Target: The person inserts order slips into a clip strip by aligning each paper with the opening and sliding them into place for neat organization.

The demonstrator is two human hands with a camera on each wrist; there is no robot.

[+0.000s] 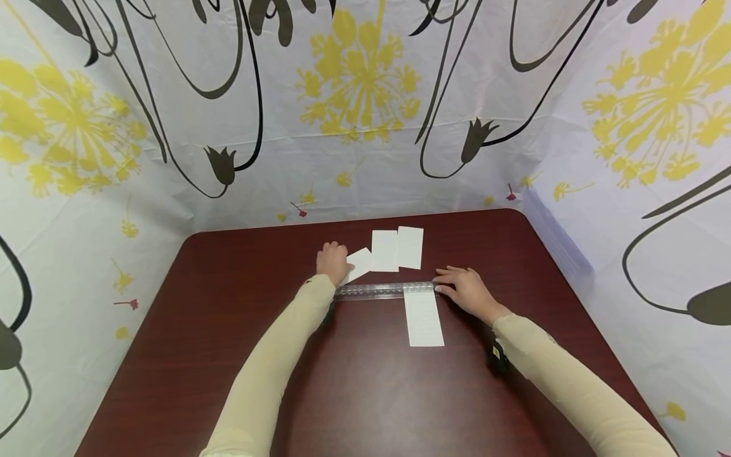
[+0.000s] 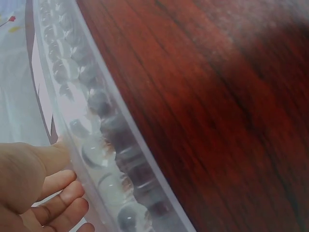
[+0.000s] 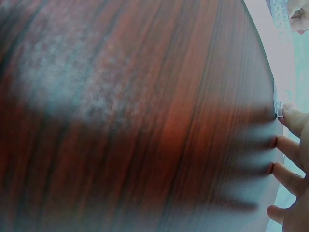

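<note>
Left edge: white cloth (image 1: 85, 254) printed with yellow and grey plants; it also stands at 12 o'clock and along the right. Red-brown bench (image 1: 354, 393) runs the full width between.

Left grip (image 1: 333, 261), cream sleeve (image 1: 285, 343) behind it, reaches in from 7 o'clock. Thumb side lies at the slanted card (image 1: 359, 263); cannot tell whether it pinches the card or only touches. Wrist view has the thumb stretched out, other fingers bent, beyond the near strip.

Slanted card sits at 3 o'clock of that grip. Clear strip (image 1: 371, 291), ruler-like with a row of rounded bumps, runs 9 to 3 o'clock just below it. Middle card (image 1: 385, 251) lies at 2 o'clock of the slanted one; right card (image 1: 410, 247) beside it, edges meeting. Both plain white.

Faintly lined sheet (image 1: 424, 320) extends toward 6 o'clock from the strip's right part.

Right grip (image 1: 468, 292) wide, fingers spread, thumb at the strip's 3 o'clock end. Black wrist device (image 1: 497, 355) under the sleeve at 5 o'clock.
</note>
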